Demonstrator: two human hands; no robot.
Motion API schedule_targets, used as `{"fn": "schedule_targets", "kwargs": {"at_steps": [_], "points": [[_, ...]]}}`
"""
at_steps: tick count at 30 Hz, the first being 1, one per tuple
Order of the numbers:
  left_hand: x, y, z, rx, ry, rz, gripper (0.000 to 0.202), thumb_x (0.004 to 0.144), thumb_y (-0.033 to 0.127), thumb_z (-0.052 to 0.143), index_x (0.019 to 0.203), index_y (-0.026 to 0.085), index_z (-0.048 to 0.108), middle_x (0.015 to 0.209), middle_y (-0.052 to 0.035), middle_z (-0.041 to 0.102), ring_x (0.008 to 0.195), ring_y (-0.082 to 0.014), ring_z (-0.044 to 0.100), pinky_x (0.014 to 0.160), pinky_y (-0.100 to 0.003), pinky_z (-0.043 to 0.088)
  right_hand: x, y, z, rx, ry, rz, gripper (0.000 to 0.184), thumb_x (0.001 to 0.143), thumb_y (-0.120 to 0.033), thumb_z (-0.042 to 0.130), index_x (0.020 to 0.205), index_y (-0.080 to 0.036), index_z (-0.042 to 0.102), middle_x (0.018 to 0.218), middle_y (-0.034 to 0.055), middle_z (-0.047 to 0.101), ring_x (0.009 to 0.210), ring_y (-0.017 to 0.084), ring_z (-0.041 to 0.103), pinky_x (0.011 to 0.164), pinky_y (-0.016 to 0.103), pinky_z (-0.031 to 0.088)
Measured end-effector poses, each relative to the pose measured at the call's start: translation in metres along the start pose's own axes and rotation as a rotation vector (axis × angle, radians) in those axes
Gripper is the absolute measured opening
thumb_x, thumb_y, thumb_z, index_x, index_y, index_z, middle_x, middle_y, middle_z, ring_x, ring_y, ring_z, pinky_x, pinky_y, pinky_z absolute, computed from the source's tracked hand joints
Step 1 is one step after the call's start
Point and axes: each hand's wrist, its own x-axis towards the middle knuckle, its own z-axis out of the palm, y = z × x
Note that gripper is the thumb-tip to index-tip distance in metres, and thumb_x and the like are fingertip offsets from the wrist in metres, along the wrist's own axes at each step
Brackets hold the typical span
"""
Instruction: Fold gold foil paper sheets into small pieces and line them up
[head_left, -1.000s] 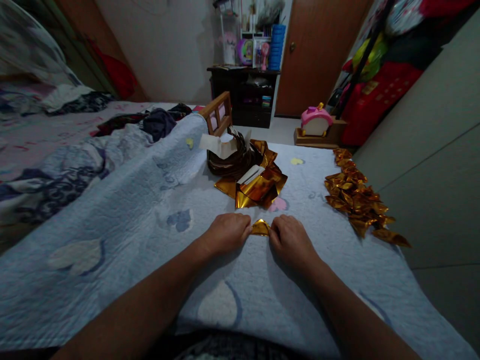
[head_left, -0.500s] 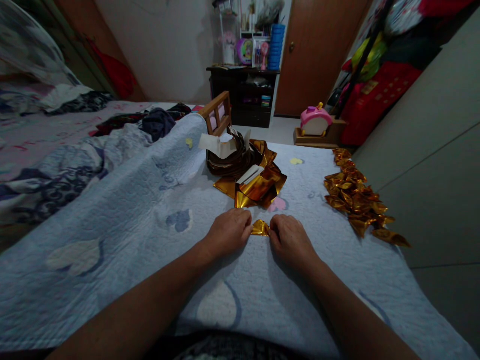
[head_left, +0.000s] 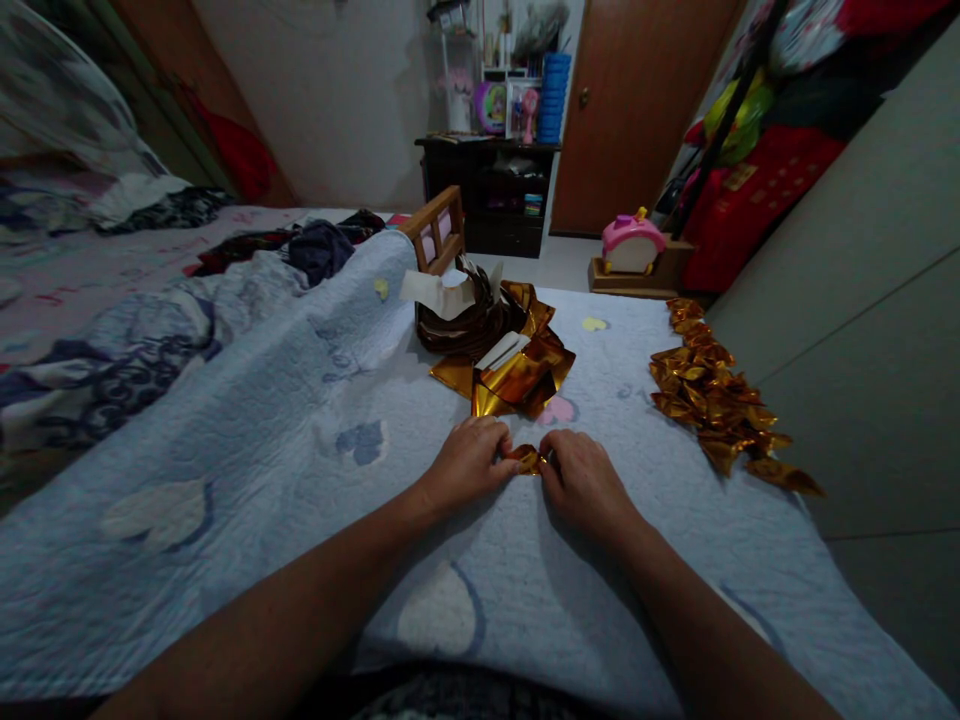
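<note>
1. Nearest, a pale blue quilted bed cover with heart shapes [head_left: 495,580] carries everything being handled; its near edge runs by the person's lap.
2. A little nearer than the cover's middle, a small, curved piece of shiny gold foil [head_left: 528,460] lies between the two hands, low against the fabric.
3. The bare left hand [head_left: 469,460] has its thumb and fingers pinched on the foil's left end. The bare right hand [head_left: 583,470] grasps the right end, though its fingertips are partly hidden. Holding both ends probably keeps so light a piece steady and lets it be shaped evenly.
4. Along the right edge, up to the far right corner, lies a heap of gold foil pieces with pointed ends [head_left: 712,400], seemingly set aside there to leave the hands room.
5. Just beyond the hands, loose, creased gold foil sheets [head_left: 525,375] lie within easy reach, it seems.
6. Touching them, toward the far edge, sits a round, dark brown bundle of layered sheets [head_left: 450,332] with white paper strips [head_left: 439,293] sticking up.
7. Farther off stand a brown wooden rail [head_left: 430,222] and a dark shelf unit [head_left: 487,148].
</note>
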Motion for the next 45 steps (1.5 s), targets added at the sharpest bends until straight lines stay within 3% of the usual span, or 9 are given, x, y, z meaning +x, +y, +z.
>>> {"fn": "schedule_targets", "kwargs": {"at_steps": [5, 9, 12, 17, 27, 35, 45], "points": [[-0.001, 0.002, -0.002, -0.240, -0.007, 0.023, 0.018, 0.083, 0.025, 0.066, 0.072, 0.018, 0.054, 0.070, 0.0035, 0.054, 0.068, -0.0134, 0.050, 0.063, -0.025, 0.034, 0.000, 0.006, 0.001, 0.081, 0.039, -0.069, 0.010, 0.088, -0.024, 0.059, 0.093, -0.017, 0.064, 0.092, 0.0073, 0.061, 0.087, 0.022, 0.053, 0.078, 0.033, 0.036], [-0.002, 0.001, 0.000, -0.379, 0.007, 0.056, 0.015, 0.083, 0.025, 0.066, 0.074, 0.017, 0.056, 0.070, 0.0038, 0.053, 0.065, -0.0116, 0.048, 0.061, -0.023, 0.034, 0.001, 0.008, -0.002, 0.174, 0.020, -0.095, 0.009, 0.090, -0.023, 0.059, 0.088, -0.017, 0.065, 0.087, 0.0052, 0.059, 0.086, 0.020, 0.052, 0.078, 0.032, 0.037], [-0.001, 0.000, 0.000, -0.407, -0.010, 0.105, 0.010, 0.085, 0.026, 0.065, 0.082, 0.016, 0.064, 0.077, 0.0008, 0.059, 0.070, -0.0130, 0.052, 0.065, -0.024, 0.038, 0.002, 0.008, -0.006, 0.281, 0.010, -0.098, 0.012, 0.090, -0.020, 0.057, 0.079, -0.018, 0.061, 0.081, 0.0028, 0.058, 0.080, 0.018, 0.051, 0.074, 0.030, 0.037], [-0.002, 0.000, -0.005, -0.379, -0.070, 0.165, 0.019, 0.090, 0.028, 0.060, 0.083, 0.015, 0.072, 0.075, -0.0012, 0.062, 0.075, -0.0150, 0.056, 0.069, -0.026, 0.040, 0.001, 0.006, -0.012, 0.442, -0.004, -0.106, 0.019, 0.089, -0.020, 0.053, 0.071, -0.020, 0.050, 0.076, 0.0008, 0.054, 0.074, 0.016, 0.048, 0.069, 0.028, 0.036], [-0.003, 0.000, 0.000, -0.526, -0.084, 0.099, 0.025, 0.087, 0.034, 0.061, 0.076, 0.014, 0.067, 0.066, 0.0017, 0.053, 0.062, -0.0110, 0.047, 0.058, -0.023, 0.035, 0.001, 0.003, -0.016, 0.656, -0.081, -0.034, 0.018, 0.090, -0.029, 0.052, 0.074, -0.020, 0.053, 0.072, -0.0010, 0.052, 0.068, 0.014, 0.046, 0.063, 0.026, 0.037], [-0.003, -0.005, -0.001, -0.640, -0.199, 0.066, 0.033, 0.088, 0.041, 0.060, 0.072, 0.013, 0.064, 0.060, 0.0037, 0.043, 0.056, -0.0090, 0.038, 0.052, -0.022, 0.027, 0.001, 0.007, -0.015, 0.835, -0.102, -0.017, 0.021, 0.088, -0.036, 0.055, 0.076, -0.019, 0.056, 0.067, -0.0028, 0.048, 0.062, 0.012, 0.043, 0.058, 0.025, 0.035], [-0.004, -0.004, 0.002, -0.755, -0.222, 0.072, 0.033, 0.087, 0.041, 0.061, 0.073, 0.012, 0.066, 0.061, 0.0024, 0.047, 0.057, -0.0093, 0.039, 0.055, -0.023, 0.029, 0.005, 0.005, -0.014, 0.985, -0.164, 0.024, 0.024, 0.083, -0.041, 0.063, 0.083, -0.017, 0.063, 0.068, -0.0024, 0.051, 0.061, 0.012, 0.043, 0.057, 0.026, 0.034]]}}
